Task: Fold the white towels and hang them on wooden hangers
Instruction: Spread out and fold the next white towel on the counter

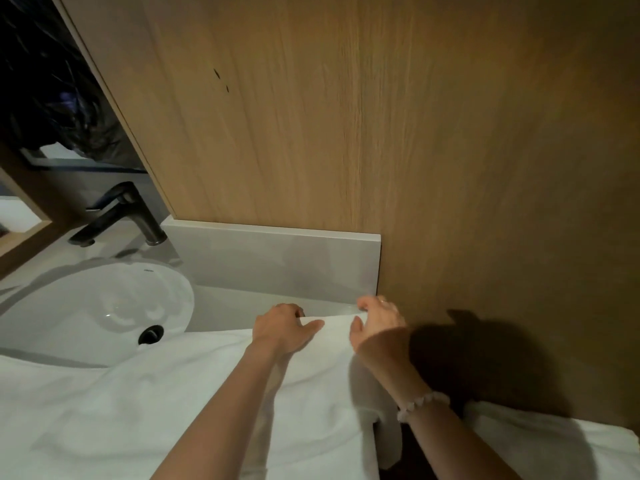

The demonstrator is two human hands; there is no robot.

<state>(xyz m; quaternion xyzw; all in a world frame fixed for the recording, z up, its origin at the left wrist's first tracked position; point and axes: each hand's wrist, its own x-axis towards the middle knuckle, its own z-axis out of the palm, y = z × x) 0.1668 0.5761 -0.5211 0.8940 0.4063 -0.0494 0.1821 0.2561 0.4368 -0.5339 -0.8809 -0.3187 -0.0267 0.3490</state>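
Item one: white towel, spread flat on the table, filling the view from 6 round to 9 o'clock. Its left part laps the rim of the basin. Its far hem runs just below centre, and at its right end a fold droops off the table's edge.

Left grip: just below centre, a shade toward 7 o'clock. It is clenched on the far hem of the white towel, fingers curled over the edge and thumb laid on top.

Right grip: toward 5 o'clock of centre, near its fellow. It pinches the far right corner of the same hem between thumb and curled fingers. Ring on one finger; pale bead bracelet on the wrist.

Second white towel: 4 to 5 o'clock corner, apart from the first, a dark gap between them. Its folding cannot be told.

The basin: white, round, at 9 o'clock, with dark drain at its near right.

Tap: black, single lever, at 10 o'clock, behind the basin.

Upstand: pale grey, along the back of the table, at centre.

Wood panel: 12 to 3 o'clock, with the arms' shadow at its lower right.

Mirror: 11 o'clock corner — dark, reflection unclear.
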